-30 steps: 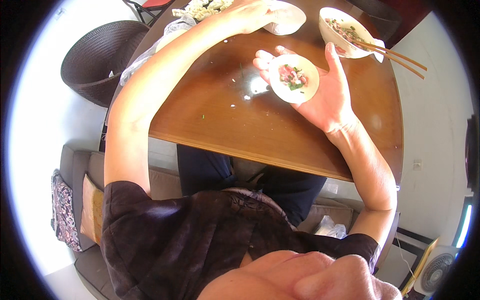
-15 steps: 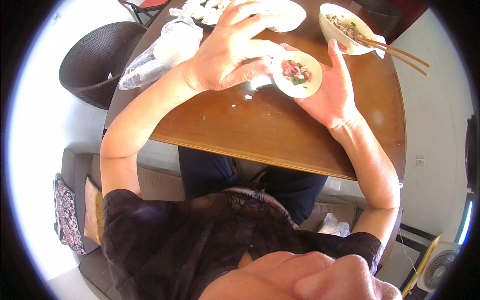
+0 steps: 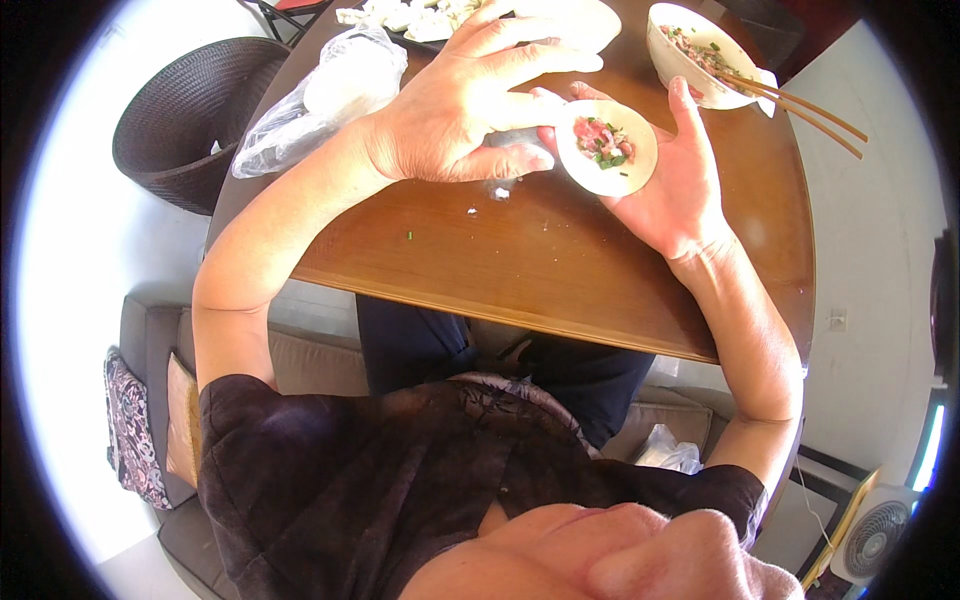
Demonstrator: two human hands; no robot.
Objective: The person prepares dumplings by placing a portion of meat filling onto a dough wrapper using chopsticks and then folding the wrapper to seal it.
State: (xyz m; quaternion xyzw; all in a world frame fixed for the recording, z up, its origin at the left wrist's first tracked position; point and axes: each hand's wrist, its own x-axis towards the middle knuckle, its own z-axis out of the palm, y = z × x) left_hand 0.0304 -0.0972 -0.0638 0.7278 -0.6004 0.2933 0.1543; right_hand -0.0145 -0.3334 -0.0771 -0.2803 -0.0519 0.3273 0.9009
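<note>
A round white dumpling wrapper rests across the fingers and palm of my right hand, whose thumb is raised. Pink minced meat with chopped green onion sits in the middle of this wrapper. My left hand hovers just left of it with its fingers spread and its thumb stretched toward the rim. Nothing shows in that hand. Beyond my right hand stands a white bowl of filling, with a pair of wooden chopsticks leaning over its right side.
A clear plastic bag with something pale inside lies on the wooden table. Shaped white dumplings sit on a dark tray at the far edge, beside a white round dish. A dark woven basket stands left of the table.
My left thumb has come away from the wrapper's edge and the fingers are spread. My right hand has shifted slightly right with the filled wrapper.
</note>
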